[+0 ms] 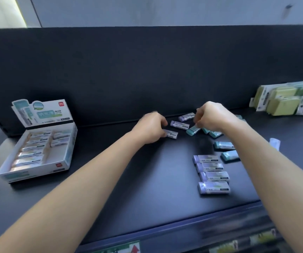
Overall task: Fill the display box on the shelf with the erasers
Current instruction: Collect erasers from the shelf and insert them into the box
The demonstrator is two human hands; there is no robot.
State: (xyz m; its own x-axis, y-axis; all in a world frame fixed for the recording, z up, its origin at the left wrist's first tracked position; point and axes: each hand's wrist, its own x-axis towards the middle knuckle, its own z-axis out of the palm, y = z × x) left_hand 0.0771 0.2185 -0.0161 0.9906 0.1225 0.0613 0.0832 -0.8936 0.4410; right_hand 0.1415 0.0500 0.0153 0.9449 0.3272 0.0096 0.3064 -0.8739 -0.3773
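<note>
Gripping purple eraser (pixel 172 134), left hand (pixel 151 127) hides its end.

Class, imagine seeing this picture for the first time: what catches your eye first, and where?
At the middle of the shelf, the left hand pinches a purple eraser and the right hand a teal eraser. A part-filled box sits far left; four purple erasers line up front right.

Display box (pixel 37 152) left (on shelf (pixel 147 179)), erasers (pixel 213 174) right.
</note>
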